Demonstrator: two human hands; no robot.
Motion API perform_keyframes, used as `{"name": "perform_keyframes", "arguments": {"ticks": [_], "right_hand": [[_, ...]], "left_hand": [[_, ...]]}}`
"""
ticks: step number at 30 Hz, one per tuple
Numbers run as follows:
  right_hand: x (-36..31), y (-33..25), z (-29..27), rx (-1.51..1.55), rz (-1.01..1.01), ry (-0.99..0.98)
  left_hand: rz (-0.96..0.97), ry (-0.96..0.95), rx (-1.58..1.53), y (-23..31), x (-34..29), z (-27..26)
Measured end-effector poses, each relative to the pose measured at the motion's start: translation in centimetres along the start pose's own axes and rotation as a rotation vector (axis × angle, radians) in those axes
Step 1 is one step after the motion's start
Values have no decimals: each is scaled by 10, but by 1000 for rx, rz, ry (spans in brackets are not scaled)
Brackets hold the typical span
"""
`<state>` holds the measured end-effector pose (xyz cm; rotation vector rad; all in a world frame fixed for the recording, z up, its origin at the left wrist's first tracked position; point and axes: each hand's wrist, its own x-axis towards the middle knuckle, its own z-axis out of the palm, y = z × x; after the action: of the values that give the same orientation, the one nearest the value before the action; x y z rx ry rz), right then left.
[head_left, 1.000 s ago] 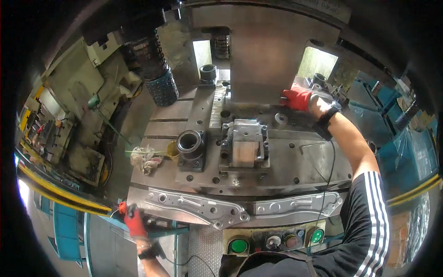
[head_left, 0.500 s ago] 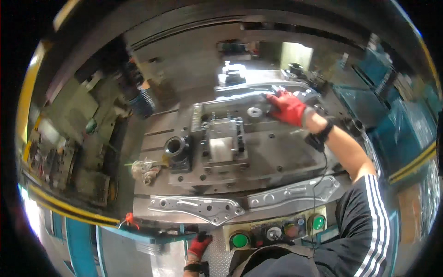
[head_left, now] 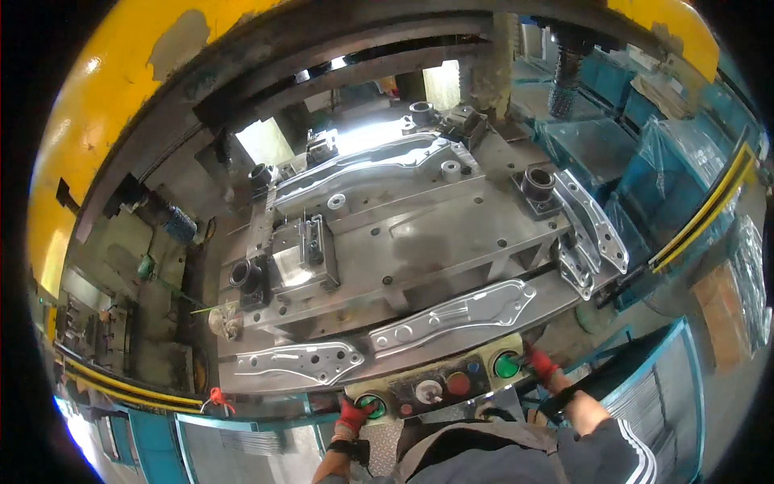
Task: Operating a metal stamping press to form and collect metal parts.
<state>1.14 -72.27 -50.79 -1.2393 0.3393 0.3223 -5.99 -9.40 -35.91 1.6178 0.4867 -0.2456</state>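
My left hand [head_left: 351, 419], in a red glove, is at the left green push button [head_left: 371, 406] of the control panel, fingers reaching onto its edge. At the panel's other end my right hand [head_left: 543, 366], also red-gloved, touches the right green button [head_left: 507, 365] with its fingers stretched out. Neither hand grips anything. Past the panel, two stamped metal parts lie along the front edge of the press bed: a shorter one [head_left: 300, 362] at left and a longer one [head_left: 453, 315] beside it. Another long stamped part [head_left: 363, 171] rests at the back of the die [head_left: 419, 234].
More stamped pieces [head_left: 592, 222] lie at the bed's right end. Guide bushings [head_left: 538, 184] stand at the die corners. Yellow press framing [head_left: 121, 89] rises at left. Blue bins [head_left: 661, 387] and a yellow-black bar [head_left: 701, 210] are on the right. A rag [head_left: 226, 321] sits at left.
My right hand has come back from the part at the rear of the die to the right green button. My left hand has moved up to the left button. The view has turned.
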Motion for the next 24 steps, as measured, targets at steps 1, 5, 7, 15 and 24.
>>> {"name": "perform_keyframes", "arguments": {"ticks": [1, 5, 7, 15, 24], "right_hand": [[1, -14, 58, -185, 9, -31], [-67, -133, 176, -646, 70, 19], [-58, -127, 185, -643, 59, -87], [-50, -115, 167, -593, 45, -11], [-4, -74, 106, -770, -89, -66]], "left_hand": [[-23, 68, 15, -4, -17, -12], [142, 79, 182, 24, -40, -3], [25, 265, 193, -60, -23, -22], [77, 267, 235, -73, -11, -16], [57, 316, 240, -61, -3, -10]]}}
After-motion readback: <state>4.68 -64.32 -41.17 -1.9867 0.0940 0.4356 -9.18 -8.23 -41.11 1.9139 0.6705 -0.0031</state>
